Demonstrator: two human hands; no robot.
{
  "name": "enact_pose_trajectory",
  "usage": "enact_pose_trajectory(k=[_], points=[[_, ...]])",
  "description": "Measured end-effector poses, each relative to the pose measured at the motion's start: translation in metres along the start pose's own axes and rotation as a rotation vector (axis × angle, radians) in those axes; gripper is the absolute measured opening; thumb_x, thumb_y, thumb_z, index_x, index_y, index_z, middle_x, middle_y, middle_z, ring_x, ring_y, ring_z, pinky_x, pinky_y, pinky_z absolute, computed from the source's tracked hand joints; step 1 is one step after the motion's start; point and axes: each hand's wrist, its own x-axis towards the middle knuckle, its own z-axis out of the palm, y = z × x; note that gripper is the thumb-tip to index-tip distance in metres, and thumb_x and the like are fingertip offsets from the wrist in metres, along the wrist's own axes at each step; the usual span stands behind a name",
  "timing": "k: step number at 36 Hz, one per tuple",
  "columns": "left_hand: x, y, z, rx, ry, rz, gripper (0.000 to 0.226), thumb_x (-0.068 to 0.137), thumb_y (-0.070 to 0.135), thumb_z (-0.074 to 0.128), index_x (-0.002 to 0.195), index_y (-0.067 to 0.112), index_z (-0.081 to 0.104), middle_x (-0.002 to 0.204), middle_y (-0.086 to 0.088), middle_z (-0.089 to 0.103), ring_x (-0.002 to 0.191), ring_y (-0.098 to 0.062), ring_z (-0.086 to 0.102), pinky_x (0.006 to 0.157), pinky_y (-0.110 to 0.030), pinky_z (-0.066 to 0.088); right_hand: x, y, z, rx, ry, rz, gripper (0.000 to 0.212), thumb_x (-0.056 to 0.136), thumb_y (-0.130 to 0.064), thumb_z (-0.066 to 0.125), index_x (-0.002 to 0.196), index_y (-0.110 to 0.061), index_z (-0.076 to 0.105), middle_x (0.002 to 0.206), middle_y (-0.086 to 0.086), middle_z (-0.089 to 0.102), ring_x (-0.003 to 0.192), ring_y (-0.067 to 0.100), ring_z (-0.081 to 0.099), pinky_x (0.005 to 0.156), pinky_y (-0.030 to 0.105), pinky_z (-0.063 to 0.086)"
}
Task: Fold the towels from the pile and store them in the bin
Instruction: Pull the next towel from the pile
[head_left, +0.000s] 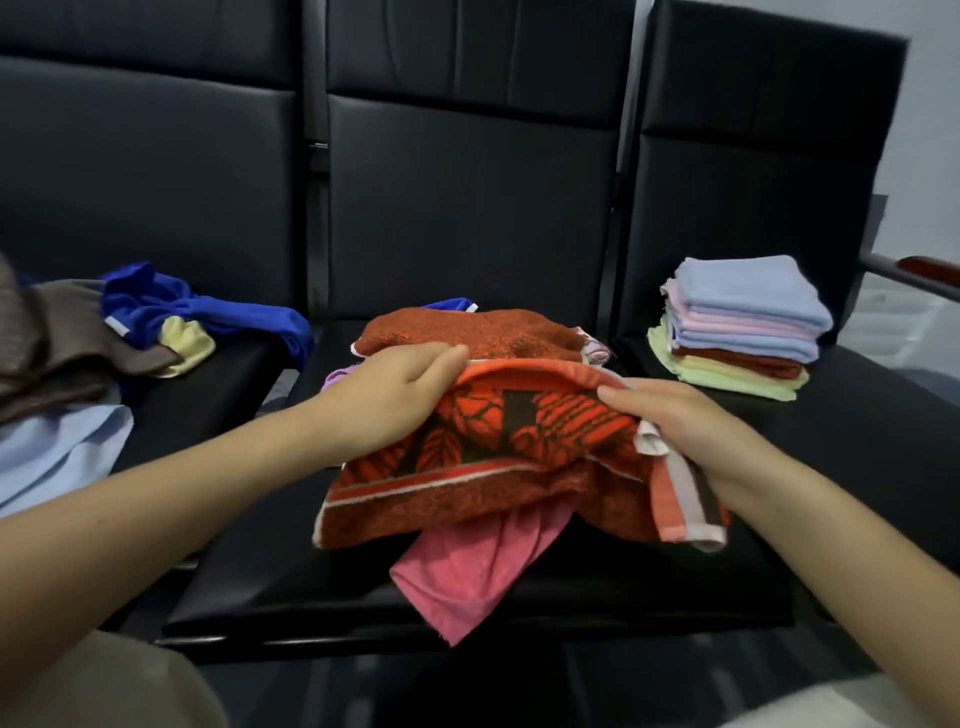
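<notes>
A red and black leaf-patterned towel (498, 452) lies bunched on the middle black seat (597, 587), on top of a pink towel (467, 566) that sticks out toward me. My left hand (384, 400) grips the towel's upper left edge. My right hand (691, 431) pinches its right edge, near a striped border. Behind it sits another rust-red towel (478, 332). A stack of folded towels (737, 327) in blue, pink, red and yellow-green stands on the right seat. No bin is in view.
On the left seat lies a loose pile: a blue cloth (197, 312), a yellow cloth (184, 343), a brown towel (57, 338) and a light blue one (57, 452). Black seat backs rise behind. A chair armrest (919, 270) is at the far right.
</notes>
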Motion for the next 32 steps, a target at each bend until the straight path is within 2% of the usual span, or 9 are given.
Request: enact_pose_trajectory(k=[2, 4, 9, 12, 14, 17, 20, 23, 32], points=[[0.003, 0.002, -0.001, 0.279, -0.055, 0.086, 0.048, 0.092, 0.06, 0.035, 0.077, 0.018, 0.051, 0.068, 0.003, 0.056, 0.067, -0.009, 0.054, 0.068, -0.03, 0.042, 0.005, -0.002, 0.001, 0.022, -0.006, 0.062, 0.022, 0.092, -0.02, 0.062, 0.102, -0.005, 0.074, 0.098, 0.015, 0.075, 0.084, 0.024, 0.072, 0.083, 0.031, 0.057], [0.005, -0.003, 0.003, 0.511, -0.108, 0.145, 0.045, 0.086, 0.066, 0.04, 0.079, 0.022, 0.048, 0.064, 0.007, 0.052, 0.061, -0.006, 0.05, 0.06, -0.028, 0.04, 0.01, 0.002, 0.004, -0.08, 0.016, 0.08, 0.019, 0.091, -0.023, 0.065, 0.101, -0.009, 0.074, 0.095, 0.01, 0.076, 0.083, 0.019, 0.073, 0.078, 0.026, 0.057], [0.015, -0.028, 0.012, 0.485, -0.17, 0.175, 0.034, 0.099, 0.047, 0.039, 0.096, 0.022, 0.06, 0.082, 0.005, 0.065, 0.077, -0.012, 0.058, 0.069, -0.03, 0.039, 0.028, 0.03, 0.001, -1.003, 0.151, -0.07, 0.029, 0.082, -0.041, 0.074, 0.095, -0.02, 0.06, 0.085, -0.005, 0.062, 0.083, 0.015, 0.06, 0.07, 0.032, 0.043], [0.022, -0.041, 0.01, 0.462, -0.163, 0.164, 0.031, 0.097, 0.048, 0.043, 0.112, 0.03, 0.063, 0.096, 0.01, 0.069, 0.089, -0.01, 0.062, 0.078, -0.029, 0.044, 0.033, 0.04, 0.002, -1.245, 0.156, -0.21, 0.035, 0.082, -0.042, 0.07, 0.105, -0.021, 0.055, 0.101, -0.005, 0.055, 0.103, 0.017, 0.051, 0.08, 0.034, 0.043], [0.023, -0.049, 0.007, 0.47, -0.164, 0.183, 0.044, 0.089, 0.063, 0.044, 0.122, 0.036, 0.056, 0.106, 0.012, 0.067, 0.097, -0.008, 0.061, 0.083, -0.03, 0.047, 0.034, 0.041, 0.006, -1.309, 0.192, -0.367, 0.037, 0.081, -0.034, 0.07, 0.113, -0.02, 0.057, 0.109, -0.002, 0.055, 0.109, 0.02, 0.049, 0.086, 0.036, 0.043], [0.022, -0.057, 0.009, 0.592, -0.227, 0.283, 0.062, 0.082, 0.07, 0.035, 0.138, 0.043, 0.041, 0.123, 0.014, 0.053, 0.106, -0.006, 0.056, 0.081, -0.022, 0.041, 0.038, 0.041, 0.008, -1.359, 0.255, -0.593, 0.035, 0.069, -0.014, 0.074, 0.102, -0.018, 0.064, 0.098, 0.0, 0.061, 0.095, 0.028, 0.059, 0.073, 0.038, 0.048], [0.021, -0.062, 0.015, 0.715, -0.28, 0.348, 0.071, 0.081, 0.07, 0.023, 0.146, 0.041, 0.031, 0.122, 0.007, 0.046, 0.11, -0.013, 0.051, 0.088, -0.029, 0.045, 0.045, 0.037, -0.002, -1.451, 0.291, -0.455, 0.029, 0.076, -0.019, 0.067, 0.105, -0.022, 0.064, 0.101, -0.001, 0.057, 0.102, 0.024, 0.055, 0.073, 0.035, 0.047], [0.02, -0.065, 0.019, 0.746, -0.265, 0.398, 0.067, 0.083, 0.06, 0.025, 0.141, 0.033, 0.042, 0.115, 0.001, 0.051, 0.103, -0.019, 0.055, 0.081, -0.042, 0.051, 0.048, 0.033, -0.022, -1.42, 0.231, -0.264, 0.026, 0.082, -0.028, 0.064, 0.108, -0.027, 0.062, 0.1, -0.005, 0.053, 0.103, 0.017, 0.051, 0.076, 0.033, 0.044], [0.012, -0.068, 0.021, 0.661, -0.126, 0.468, 0.048, 0.08, 0.046, 0.043, 0.119, 0.025, 0.063, 0.092, 0.002, 0.056, 0.079, -0.019, 0.062, 0.059, -0.031, 0.051, 0.047, 0.029, -0.044, -1.202, 0.415, -0.243, 0.012, 0.081, -0.027, 0.073, 0.083, -0.029, 0.061, 0.072, -0.007, 0.055, 0.073, 0.016, 0.054, 0.056, 0.031, 0.032]])
